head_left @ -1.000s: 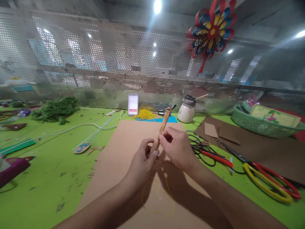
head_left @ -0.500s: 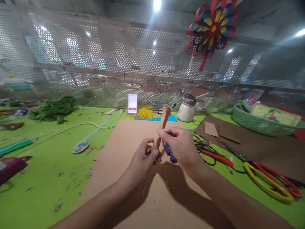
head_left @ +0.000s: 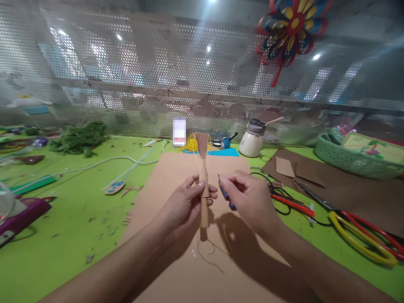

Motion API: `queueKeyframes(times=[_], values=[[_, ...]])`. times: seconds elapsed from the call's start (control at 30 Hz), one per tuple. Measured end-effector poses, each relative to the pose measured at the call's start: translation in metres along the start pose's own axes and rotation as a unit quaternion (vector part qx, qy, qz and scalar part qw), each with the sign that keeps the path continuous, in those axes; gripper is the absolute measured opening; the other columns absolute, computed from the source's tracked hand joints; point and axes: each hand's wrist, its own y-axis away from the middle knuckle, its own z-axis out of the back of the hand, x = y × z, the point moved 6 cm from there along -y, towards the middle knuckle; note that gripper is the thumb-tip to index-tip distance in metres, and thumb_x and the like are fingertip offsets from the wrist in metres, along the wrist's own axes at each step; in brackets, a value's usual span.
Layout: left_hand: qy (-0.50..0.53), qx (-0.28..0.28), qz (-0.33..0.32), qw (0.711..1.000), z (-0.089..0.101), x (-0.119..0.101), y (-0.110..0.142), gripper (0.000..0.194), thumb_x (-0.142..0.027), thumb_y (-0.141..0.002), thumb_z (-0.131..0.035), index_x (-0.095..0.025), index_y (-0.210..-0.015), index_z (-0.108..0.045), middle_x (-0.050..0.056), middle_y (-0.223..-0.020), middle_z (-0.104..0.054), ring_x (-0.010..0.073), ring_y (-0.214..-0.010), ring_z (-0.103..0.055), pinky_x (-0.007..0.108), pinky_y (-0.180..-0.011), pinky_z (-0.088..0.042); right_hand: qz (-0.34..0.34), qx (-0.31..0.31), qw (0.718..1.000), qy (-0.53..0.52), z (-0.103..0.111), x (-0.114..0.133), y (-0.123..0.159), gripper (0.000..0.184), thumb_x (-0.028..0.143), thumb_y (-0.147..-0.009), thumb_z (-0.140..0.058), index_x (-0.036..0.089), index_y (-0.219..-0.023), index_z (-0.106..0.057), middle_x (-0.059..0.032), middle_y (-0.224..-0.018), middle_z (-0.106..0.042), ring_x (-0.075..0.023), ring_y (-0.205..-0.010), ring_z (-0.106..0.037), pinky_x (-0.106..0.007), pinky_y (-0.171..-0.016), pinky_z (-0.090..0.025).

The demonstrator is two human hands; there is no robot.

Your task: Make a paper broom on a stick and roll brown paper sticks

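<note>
My left hand [head_left: 186,195] is closed around a small handmade paper broom [head_left: 204,179] held upright. Its fringed brown bristles fan out at the top, a wrapped band lies under my thumb, and a rolled stick handle hangs below. Off to the right, my right hand [head_left: 248,195] is pinched and apart from the broom. Beneath its fingers shows a small dark blue object [head_left: 224,194] with a brownish tip, mostly hidden; its kind is unclear. Loose yellow threads [head_left: 214,252] lie on the large tan cardboard sheet [head_left: 164,261] below both hands.
Long scissors [head_left: 362,240] and red-handled pliers [head_left: 293,205] lie at right, near a green basket [head_left: 356,158]. A white jar [head_left: 251,141] and a small blue pot [head_left: 226,142] stand at the back. Green yarn [head_left: 78,139] and a purple power strip [head_left: 34,214] are at left.
The broom has turned upright, so its fringe and handle now show. My right hand has come away from it to the right. The view has shifted slightly left.
</note>
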Motion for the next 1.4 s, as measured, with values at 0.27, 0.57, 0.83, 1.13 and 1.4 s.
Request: queueKeyframes(times=[0.27, 0.57, 0.83, 1.13, 1.4], values=[[0.006, -0.075, -0.062, 0.995, 0.008, -0.007, -0.001, 0.018, -0.008, -0.09, -0.052, -0.016, -0.106, -0.047, 0.006, -0.082, -0.069, 0.0138, -0.075, -0.066, 0.027, -0.078, -0.053, 0.09, 0.167, 0.952, 0.241, -0.045, 0.008, 0.045, 0.017, 0.03, -0.084, -0.065, 0.016, -0.077, -0.067, -0.0083, -0.073, -0.066, -0.0205, -0.061, -0.057, -0.032, -0.054, -0.03], [0.035, -0.088, -0.106, 0.99, 0.007, -0.019, 0.002, 0.012, -0.008, -0.09, -0.05, -0.016, -0.099, -0.048, 0.008, -0.084, -0.069, 0.0148, -0.077, -0.067, 0.03, -0.082, -0.053, -0.051, 0.2, 0.972, 0.113, -0.061, -0.022, 0.061, 0.022, 0.019, -0.089, -0.052, 0.017, -0.073, -0.067, -0.0048, -0.07, -0.068, -0.0176, -0.062, -0.06, -0.028, -0.057, -0.034], [0.054, -0.088, -0.09, 0.991, 0.009, -0.021, 0.001, 0.006, -0.01, -0.093, -0.046, -0.015, -0.092, -0.049, 0.009, -0.085, -0.067, 0.013, -0.073, -0.064, 0.024, -0.07, -0.051, -0.072, 0.216, 0.973, -0.018, -0.073, -0.022, 0.074, 0.033, 0.024, -0.092, -0.048, 0.017, -0.062, -0.058, 0.0001, -0.059, -0.058, -0.0131, -0.057, -0.05, -0.025, -0.053, -0.031], [0.049, -0.072, -0.042, 0.995, 0.003, -0.015, 0.003, 0.008, -0.009, -0.092, -0.044, -0.014, -0.09, -0.05, 0.005, -0.075, -0.062, 0.0078, -0.057, -0.053, 0.018, -0.055, -0.043, 0.131, 0.26, 0.955, 0.048, -0.076, 0.002, 0.08, 0.026, 0.018, -0.089, -0.044, 0.016, -0.069, -0.061, -0.006, -0.069, -0.065, -0.0155, -0.061, -0.055, -0.028, -0.058, -0.033], [0.065, -0.063, -0.025, 0.996, 0.001, -0.018, 0.005, 0.011, -0.009, -0.094, -0.042, -0.011, -0.093, -0.053, 0.009, -0.079, -0.065, 0.0113, -0.063, -0.061, 0.021, -0.06, -0.05, 0.085, 0.131, 0.988, 0.007, -0.025, 0.01, 0.053, 0.034, 0.032, -0.089, -0.055, 0.019, -0.057, -0.059, 0.001, -0.052, -0.05, -0.0116, -0.048, -0.042, -0.026, -0.048, -0.028]])
